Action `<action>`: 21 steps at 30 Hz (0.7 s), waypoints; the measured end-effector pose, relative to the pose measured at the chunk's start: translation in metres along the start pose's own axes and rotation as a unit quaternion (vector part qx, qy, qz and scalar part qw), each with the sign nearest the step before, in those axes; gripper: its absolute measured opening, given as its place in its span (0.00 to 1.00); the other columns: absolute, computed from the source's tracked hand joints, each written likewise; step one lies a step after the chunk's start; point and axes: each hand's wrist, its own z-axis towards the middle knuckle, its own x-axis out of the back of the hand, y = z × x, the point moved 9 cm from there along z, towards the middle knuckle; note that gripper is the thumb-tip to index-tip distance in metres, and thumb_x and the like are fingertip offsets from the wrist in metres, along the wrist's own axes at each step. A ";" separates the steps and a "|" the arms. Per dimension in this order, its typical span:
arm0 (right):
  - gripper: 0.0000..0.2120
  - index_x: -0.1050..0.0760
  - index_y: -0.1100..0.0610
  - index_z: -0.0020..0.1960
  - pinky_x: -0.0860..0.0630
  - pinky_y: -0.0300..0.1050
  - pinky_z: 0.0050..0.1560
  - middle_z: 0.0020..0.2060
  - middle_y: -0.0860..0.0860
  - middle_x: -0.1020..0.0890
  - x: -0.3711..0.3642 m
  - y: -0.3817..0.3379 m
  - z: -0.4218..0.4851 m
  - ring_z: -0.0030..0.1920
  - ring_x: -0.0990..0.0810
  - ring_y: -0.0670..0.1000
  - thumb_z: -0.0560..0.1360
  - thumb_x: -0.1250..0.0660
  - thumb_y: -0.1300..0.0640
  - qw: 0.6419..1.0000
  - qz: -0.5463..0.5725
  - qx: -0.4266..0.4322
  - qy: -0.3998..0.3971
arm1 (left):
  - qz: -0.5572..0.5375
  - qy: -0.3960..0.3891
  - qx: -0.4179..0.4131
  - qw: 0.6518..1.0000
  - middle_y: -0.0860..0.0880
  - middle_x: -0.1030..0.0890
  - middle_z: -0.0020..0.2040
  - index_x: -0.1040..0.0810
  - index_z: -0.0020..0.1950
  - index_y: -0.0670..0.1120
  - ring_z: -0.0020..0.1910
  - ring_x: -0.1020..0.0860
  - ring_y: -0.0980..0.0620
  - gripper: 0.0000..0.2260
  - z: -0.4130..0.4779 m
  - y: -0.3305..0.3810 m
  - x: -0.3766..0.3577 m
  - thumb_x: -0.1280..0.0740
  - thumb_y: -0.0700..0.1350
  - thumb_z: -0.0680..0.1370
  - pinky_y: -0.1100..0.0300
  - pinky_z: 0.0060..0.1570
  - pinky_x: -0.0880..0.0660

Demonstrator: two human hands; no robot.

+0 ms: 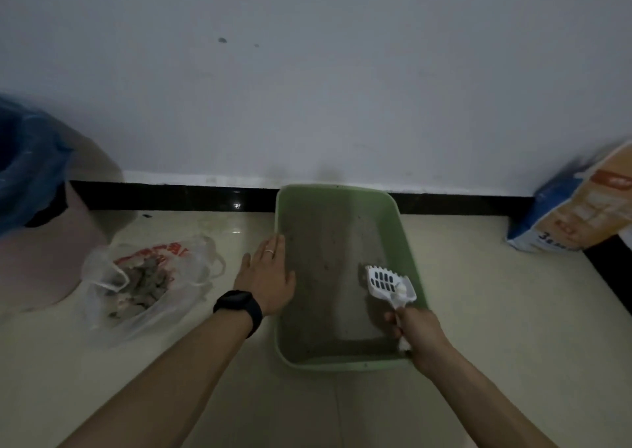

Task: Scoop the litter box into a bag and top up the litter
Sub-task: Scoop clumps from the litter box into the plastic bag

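A green litter box (pixel 407 235) with grey litter stands on the floor against the wall. My left hand (pixel 268 273), with a ring and a black watch, lies flat on the box's left rim, fingers apart. My right hand (pixel 419 335) grips the handle of a white slotted scoop (pixel 388 282), whose head hovers over the litter near the right side with a small pale clump in it. A clear plastic bag (pixel 147 283) with red print lies open on the floor to the left and holds grey clumps.
A pink bin (pixel 61 242) lined with a blue bag stands at the far left. A blue and orange litter sack (pixel 578 215) leans in the right corner. Pale floor tiles and a black skirting run along the wall.
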 end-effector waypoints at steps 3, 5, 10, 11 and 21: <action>0.11 0.24 0.61 0.51 0.44 0.33 0.21 0.32 0.54 0.24 -0.010 0.009 0.014 0.19 0.36 0.46 0.83 0.42 0.55 0.997 0.071 -0.026 -0.019 | 0.014 -0.006 0.025 1.000 0.46 0.62 0.81 0.65 0.80 0.43 0.80 0.55 0.48 0.33 0.003 0.008 -0.014 0.48 0.52 0.83 0.46 0.77 0.52; 0.13 0.24 0.62 0.47 0.44 0.34 0.21 0.32 0.54 0.25 -0.017 0.011 0.026 0.20 0.37 0.47 0.83 0.42 0.56 0.996 0.080 -0.027 -0.023 | 0.019 -0.004 0.044 0.999 0.46 0.68 0.79 0.69 0.78 0.43 0.80 0.59 0.48 0.33 0.002 0.007 -0.022 0.49 0.49 0.83 0.46 0.77 0.55; 0.17 0.22 0.59 0.43 0.41 0.36 0.20 0.32 0.53 0.22 -0.030 0.009 0.053 0.24 0.33 0.49 0.82 0.40 0.48 0.999 0.032 -0.018 -0.016 | -0.059 0.067 0.105 0.990 0.48 0.67 0.79 0.71 0.78 0.46 0.79 0.60 0.50 0.33 -0.007 0.000 -0.035 0.49 0.49 0.83 0.47 0.77 0.57; 0.15 0.22 0.59 0.46 0.38 0.38 0.22 0.34 0.52 0.20 -0.034 0.008 0.060 0.27 0.31 0.49 0.82 0.40 0.50 0.999 0.024 -0.018 -0.017 | -0.075 0.084 0.115 0.987 0.48 0.64 0.80 0.70 0.78 0.47 0.80 0.59 0.50 0.33 -0.007 -0.002 -0.036 0.49 0.49 0.83 0.47 0.77 0.56; 0.12 0.19 0.59 0.46 0.33 0.42 0.24 0.32 0.52 0.23 -0.062 -0.026 0.118 0.29 0.29 0.53 0.78 0.41 0.60 0.998 -0.059 0.029 -0.002 | -0.077 0.138 0.109 0.981 0.46 0.55 0.81 0.66 0.79 0.45 0.80 0.53 0.49 0.35 -0.007 -0.002 -0.034 0.45 0.50 0.82 0.48 0.78 0.52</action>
